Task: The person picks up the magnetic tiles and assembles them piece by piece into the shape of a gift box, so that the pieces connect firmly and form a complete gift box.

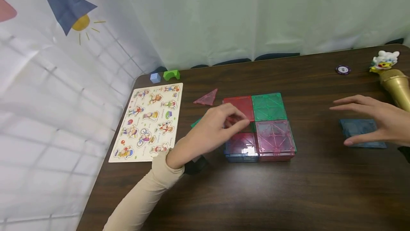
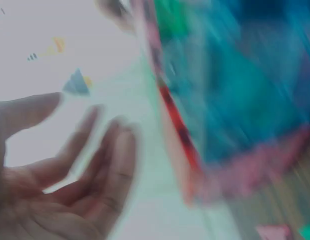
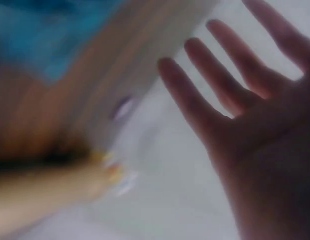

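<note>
A two-by-two block of stacked translucent magnetic tiles lies mid-table: a red tile (image 1: pixel 238 104), a green tile (image 1: pixel 268 106), a pink tile (image 1: pixel 275 136) and a red-over-blue stack (image 1: pixel 241 146). My left hand (image 1: pixel 237 121) hovers over the block's left side with fingers loosely extended, holding nothing. In the blurred left wrist view the palm (image 2: pixel 59 190) is spread beside the tiles (image 2: pixel 235 100). My right hand (image 1: pixel 352 124) is spread flat above a lone blue tile (image 1: pixel 362 133) on the right. The right wrist view shows its straight fingers (image 3: pixel 220 95).
A pink triangle tile (image 1: pixel 206 98) and a partly hidden green piece (image 1: pixel 196 122) lie left of the block. A picture puzzle board (image 1: pixel 148 122) sits at the table's left edge, with a green arch block (image 1: pixel 171 75) and blue block (image 1: pixel 155 78) behind. A gold microphone (image 1: pixel 397 87), duck toy (image 1: pixel 384 60) and chip (image 1: pixel 343 69) are far right.
</note>
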`<state>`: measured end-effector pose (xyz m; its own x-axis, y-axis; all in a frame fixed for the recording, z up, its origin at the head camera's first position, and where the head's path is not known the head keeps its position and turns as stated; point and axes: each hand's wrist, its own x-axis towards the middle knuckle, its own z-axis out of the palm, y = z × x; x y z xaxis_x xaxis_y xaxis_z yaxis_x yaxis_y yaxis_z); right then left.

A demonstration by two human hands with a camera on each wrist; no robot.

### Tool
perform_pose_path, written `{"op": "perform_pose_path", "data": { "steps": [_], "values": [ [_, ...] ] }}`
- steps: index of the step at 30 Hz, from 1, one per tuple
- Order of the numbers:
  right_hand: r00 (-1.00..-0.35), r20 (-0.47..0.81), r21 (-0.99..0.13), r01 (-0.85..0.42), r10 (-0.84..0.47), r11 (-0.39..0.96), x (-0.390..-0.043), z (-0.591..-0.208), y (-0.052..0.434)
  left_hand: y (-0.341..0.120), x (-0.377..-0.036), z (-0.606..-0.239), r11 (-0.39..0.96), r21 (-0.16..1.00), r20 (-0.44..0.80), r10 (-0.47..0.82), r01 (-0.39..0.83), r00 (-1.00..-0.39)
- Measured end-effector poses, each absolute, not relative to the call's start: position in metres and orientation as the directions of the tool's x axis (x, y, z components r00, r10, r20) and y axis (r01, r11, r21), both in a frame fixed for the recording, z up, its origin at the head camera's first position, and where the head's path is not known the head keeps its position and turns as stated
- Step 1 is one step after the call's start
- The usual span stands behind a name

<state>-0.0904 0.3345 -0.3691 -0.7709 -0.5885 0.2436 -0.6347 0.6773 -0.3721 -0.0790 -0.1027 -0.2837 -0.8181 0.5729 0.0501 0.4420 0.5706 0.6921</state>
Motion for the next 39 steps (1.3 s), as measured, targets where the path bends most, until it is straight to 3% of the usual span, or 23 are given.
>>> {"op": "perform_pose_path", "data": {
  "steps": [4, 9, 12, 17, 22, 26, 31, 35, 39],
  "values": [
    [-0.783, 0.227, -0.309, -0.622, -0.579, 0.720, -0.088, -0.395, 0.366, -0.124, -0.105, -0.299, 0.521, 0.709, 0.185, 0.514, 0.476, -0.838],
    [-0.799, 0.192, -0.247, -0.602, -0.570, 0.760, -0.082, -0.408, 0.373, -0.140, -0.129, -0.328, 0.529, 0.777, 0.066, 0.470, 0.340, -0.880],
    [-0.838, 0.161, -0.213, -0.546, -0.522, 0.810, -0.077, -0.405, 0.364, -0.141, -0.134, -0.339, 0.521, 0.801, 0.001, 0.490, 0.294, -0.872],
    [-0.879, 0.128, -0.184, -0.476, -0.459, 0.860, -0.074, -0.396, 0.346, -0.136, -0.136, -0.349, 0.480, 0.831, -0.014, 0.525, 0.282, -0.851],
    [-0.863, 0.177, -0.173, -0.500, -0.473, 0.849, -0.080, -0.373, 0.325, -0.134, -0.138, -0.356, 0.429, 0.863, 0.000, 0.529, 0.267, -0.849],
    [-0.795, 0.297, -0.192, -0.592, -0.529, 0.783, -0.088, -0.339, 0.291, -0.135, -0.139, -0.361, 0.401, 0.885, -0.006, 0.520, 0.238, -0.854],
    [-0.601, 0.449, -0.239, -0.794, -0.662, 0.559, -0.090, -0.304, 0.217, -0.136, -0.139, -0.367, 0.380, 0.902, -0.022, 0.508, 0.202, -0.861],
    [-0.465, 0.465, -0.240, -0.885, -0.753, 0.398, -0.076, -0.298, 0.156, -0.135, -0.139, -0.369, 0.384, 0.904, -0.028, 0.494, 0.188, -0.869],
    [-0.438, 0.429, -0.229, -0.899, -0.790, 0.374, -0.062, -0.303, 0.116, -0.133, -0.138, -0.368, 0.386, 0.904, -0.031, 0.487, 0.184, -0.873]
  ]
}}
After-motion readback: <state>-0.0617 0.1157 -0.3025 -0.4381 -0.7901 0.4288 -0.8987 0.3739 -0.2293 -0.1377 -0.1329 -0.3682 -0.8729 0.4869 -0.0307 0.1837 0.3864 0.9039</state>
